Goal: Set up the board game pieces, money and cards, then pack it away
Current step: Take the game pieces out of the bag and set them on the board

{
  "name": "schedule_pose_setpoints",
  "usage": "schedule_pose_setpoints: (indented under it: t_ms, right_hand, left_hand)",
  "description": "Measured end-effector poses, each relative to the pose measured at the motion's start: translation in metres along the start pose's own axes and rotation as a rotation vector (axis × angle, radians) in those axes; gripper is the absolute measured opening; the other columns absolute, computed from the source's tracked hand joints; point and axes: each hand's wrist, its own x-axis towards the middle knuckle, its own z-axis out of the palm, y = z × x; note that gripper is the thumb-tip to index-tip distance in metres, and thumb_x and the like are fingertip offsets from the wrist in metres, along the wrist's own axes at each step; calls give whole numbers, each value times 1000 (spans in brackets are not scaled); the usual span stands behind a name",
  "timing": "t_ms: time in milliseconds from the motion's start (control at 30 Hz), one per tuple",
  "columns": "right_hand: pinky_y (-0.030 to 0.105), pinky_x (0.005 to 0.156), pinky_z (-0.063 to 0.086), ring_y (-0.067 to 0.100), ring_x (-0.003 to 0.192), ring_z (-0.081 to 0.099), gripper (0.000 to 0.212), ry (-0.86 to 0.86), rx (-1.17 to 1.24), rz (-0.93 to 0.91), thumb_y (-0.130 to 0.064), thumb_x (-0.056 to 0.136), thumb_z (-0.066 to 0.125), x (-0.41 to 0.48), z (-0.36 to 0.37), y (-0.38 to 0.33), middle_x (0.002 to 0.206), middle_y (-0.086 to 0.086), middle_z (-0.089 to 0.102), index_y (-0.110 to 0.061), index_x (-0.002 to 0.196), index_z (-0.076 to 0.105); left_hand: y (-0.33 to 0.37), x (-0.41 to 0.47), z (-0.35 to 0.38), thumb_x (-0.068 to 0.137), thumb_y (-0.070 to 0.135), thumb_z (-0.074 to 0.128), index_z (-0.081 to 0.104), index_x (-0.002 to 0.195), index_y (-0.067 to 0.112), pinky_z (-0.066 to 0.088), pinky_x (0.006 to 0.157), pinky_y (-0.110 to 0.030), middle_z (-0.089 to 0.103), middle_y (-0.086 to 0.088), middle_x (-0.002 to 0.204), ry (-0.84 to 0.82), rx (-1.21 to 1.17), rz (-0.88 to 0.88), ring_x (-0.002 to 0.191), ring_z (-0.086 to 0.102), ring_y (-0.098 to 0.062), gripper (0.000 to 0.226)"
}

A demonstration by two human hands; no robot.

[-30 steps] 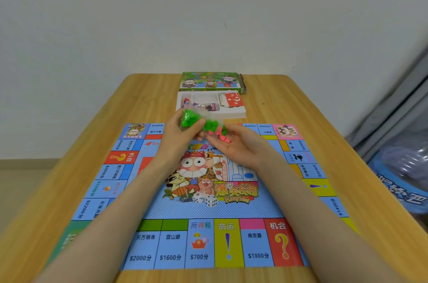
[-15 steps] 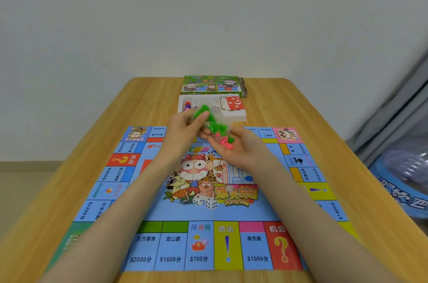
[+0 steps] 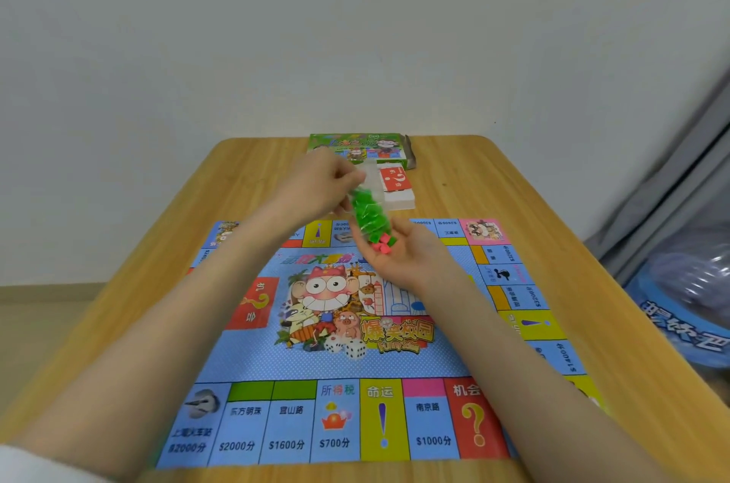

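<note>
In the head view, our left hand [image 3: 320,186] pinches the top of the clear bag [image 3: 365,212] of green pieces, thumb and fingers clamped on it. The bag hangs steeply, its long axis running down and rightward to our right hand [image 3: 399,255]. That hand lies palm-up, fingers loosely apart, cupping pink and green pieces [image 3: 381,245] above the board's [image 3: 308,368] far edge.

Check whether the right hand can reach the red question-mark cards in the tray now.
Probably not yet: the right hand is cupped under the bag that the left hand pinches, holding pink and green pieces. The red cards lie just beyond, uncovered.
</note>
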Motion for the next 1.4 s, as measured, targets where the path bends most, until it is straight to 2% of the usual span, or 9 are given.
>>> schedule_pose_setpoints:
  t_ms: [133, 267, 500, 667, 767, 900, 1100, 1233, 1400]
  right_hand:
    - [44, 90, 48, 33, 103, 58, 32, 6, 6, 2, -14, 100, 40, 1, 0, 0, 106, 26, 60, 7, 122, 52]
    - [41, 98, 46, 28, 118, 54, 29, 5, 54, -4, -13, 100, 39, 0, 0, 0, 106, 23, 60, 8, 111, 54]
    - [39, 92, 49, 26, 115, 55, 24, -11, 48, -5, -10, 99, 41, 2, -1, 1, 100, 22, 60, 6, 108, 57]
    - [42, 71, 57, 30, 95, 60, 25, -7, 19, -19, -7, 96, 46, 6, -1, 1, 103, 22, 61, 4, 116, 56]
    - [40, 74, 55, 29, 96, 61, 27, -13, 7, -19, -7, 96, 48, 7, -2, 1, 104, 22, 61, 5, 119, 55]
    - [42, 71, 58, 29, 96, 62, 26, -16, -4, -17, -8, 97, 47, 9, -3, 1, 103, 21, 63, 4, 118, 56]
    - [41, 76, 56, 29, 96, 61, 28, -38, 0, -34, -11, 98, 46, 9, -3, 0, 106, 20, 62, 3, 119, 56]
    - [40, 82, 52, 28, 89, 61, 21, -40, -4, -37, -10, 97, 45, 5, -2, 0, 95, 20, 63, 3, 105, 59]
    - [41, 84, 49, 30, 90, 61, 28, -11, -13, -44, -15, 100, 40, 6, -2, 0, 96, 21, 63, 3, 110, 58]
  left_hand:
    - [2, 2, 0, 91, 18, 62, 72, 87, 1, 57, 65, -27, 65, -3, 60, 13, 38, 8, 49, 61, -6, 20]
    - [8, -1, -3, 92, 17, 62, 71, 76, 5, 42, 46, -5, 63, 0, 56, 103, 62, 10, 38, 54, 3, 22]
    - [16, -5, -8, 92, 18, 62, 72, 76, 6, 46, 51, -7, 62, 5, 55, 156, 37, 59, 40, 56, 3, 23]
    - [19, -7, -2, 87, 25, 68, 71, 78, 7, 45, 48, -8, 67, 1, 63, 123, 58, 69, 45, 59, -2, 20]
    - [10, -6, 9, 77, 29, 77, 70, 83, 9, 48, 47, -14, 66, 1, 70, 51, -14, 2, 47, 59, -3, 22]
    - [1, -8, 17, 82, 16, 73, 74, 81, 7, 38, 42, -8, 59, 7, 55, 119, -82, -27, 39, 53, 2, 9]
    - [2, -7, 25, 81, 12, 71, 73, 80, 9, 45, 60, -25, 66, -1, 71, 200, -65, 22, 66, 59, -11, 4]
    - [1, -6, 35, 80, 28, 74, 70, 92, 9, 41, 60, -20, 67, 0, 86, 121, -75, -42, 75, 58, -10, 23]
    - [5, -6, 39, 88, 25, 66, 77, 87, 5, 49, 61, -22, 74, -12, 85, 151, -137, -39, 78, 68, -19, 23]
